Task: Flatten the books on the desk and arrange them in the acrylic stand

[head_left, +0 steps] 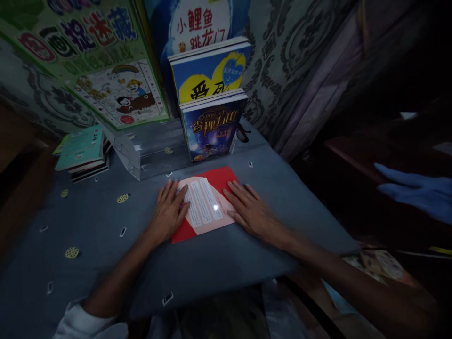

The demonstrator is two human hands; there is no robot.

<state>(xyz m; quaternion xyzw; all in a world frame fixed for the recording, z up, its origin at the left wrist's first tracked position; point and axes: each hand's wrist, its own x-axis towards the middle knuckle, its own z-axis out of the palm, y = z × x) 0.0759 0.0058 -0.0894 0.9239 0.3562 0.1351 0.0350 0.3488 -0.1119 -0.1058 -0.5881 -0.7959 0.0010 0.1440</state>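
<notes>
- Through the head camera I am seeing the red and pink booklet (203, 202), which is lying flat on the counter (148, 268), in front of the person and between the two hands.
- The left hand (168, 207) is resting on the left edge of the booklet; its fingers are released and extended, not grasping anything.
- The right hand (252, 209) is resting at the right edge in the same manner, its fingers being spread and released, with their tips touching the cover.
- On the cover I am noticing white text panels, and a small bright spot is shining on one of them.
- Behind the booklet, a dark blue book (210, 132) is standing upright, and a blue and yellow book (197, 75) is rising behind it.
- Farther back, a tall blue book (165, 33) is standing beside a large green book (106, 70).
- To the left of the dark blue book, a clear stand (132, 157) is occupying the counter, and a small stack of books (83, 148) with a teal cover on top is lying near it.
- At the far right a blue object (416, 190) is showing, but I am not managing to identify it.
</notes>
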